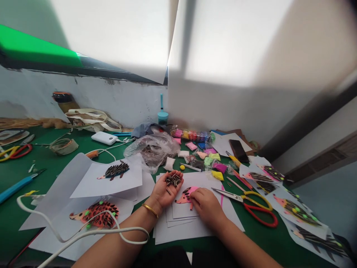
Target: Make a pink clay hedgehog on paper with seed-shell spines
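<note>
One left hand (162,192), palm open beneath sunflower seeds (173,179); one right hand (208,207), fingertips narrowed at pink hedgehog (192,190), grip unclear to me. Seed-setting, I judge; next needs light pressing.

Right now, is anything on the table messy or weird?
Yes, the white cable loops over the red hedgehog picture and in front of the left forearm, so it looks in the way. Also, one seed lies apart from the pile in the left hand.

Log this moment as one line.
left hand: palm up, cupping seeds | right hand: touching pink hedgehog figure | scissors: blades over white paper
</note>
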Demonstrator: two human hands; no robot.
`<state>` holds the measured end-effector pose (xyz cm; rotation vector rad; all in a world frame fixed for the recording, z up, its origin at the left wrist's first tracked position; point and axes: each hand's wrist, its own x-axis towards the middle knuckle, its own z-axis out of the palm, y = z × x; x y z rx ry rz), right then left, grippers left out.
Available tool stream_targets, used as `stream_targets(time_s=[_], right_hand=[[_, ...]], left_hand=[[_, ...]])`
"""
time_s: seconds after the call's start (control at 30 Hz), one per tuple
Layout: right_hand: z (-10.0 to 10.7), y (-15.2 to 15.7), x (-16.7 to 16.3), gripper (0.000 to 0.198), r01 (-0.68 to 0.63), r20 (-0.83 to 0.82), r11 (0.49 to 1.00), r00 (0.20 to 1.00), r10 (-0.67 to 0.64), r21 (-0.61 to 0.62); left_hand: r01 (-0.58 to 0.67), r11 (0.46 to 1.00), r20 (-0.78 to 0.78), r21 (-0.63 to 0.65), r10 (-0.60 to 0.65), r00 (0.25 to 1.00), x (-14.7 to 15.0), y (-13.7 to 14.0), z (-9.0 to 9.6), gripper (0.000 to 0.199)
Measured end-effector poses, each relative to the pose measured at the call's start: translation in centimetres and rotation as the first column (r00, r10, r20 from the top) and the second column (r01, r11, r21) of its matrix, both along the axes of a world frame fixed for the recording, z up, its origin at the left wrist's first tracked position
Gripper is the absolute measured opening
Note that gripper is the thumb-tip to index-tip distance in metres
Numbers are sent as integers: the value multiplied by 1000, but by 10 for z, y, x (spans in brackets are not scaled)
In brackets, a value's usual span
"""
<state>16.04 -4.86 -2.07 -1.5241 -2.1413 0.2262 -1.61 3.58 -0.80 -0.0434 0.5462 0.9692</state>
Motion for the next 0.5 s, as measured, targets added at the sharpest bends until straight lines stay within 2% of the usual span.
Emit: stream_targets(time_s=[0.5], right_hand=[[-5,7,-4,12,-16,112,1000,994,14,18]], left_hand=[[4,1000,-17,-5,-4,1000,1,0,-1,18]])
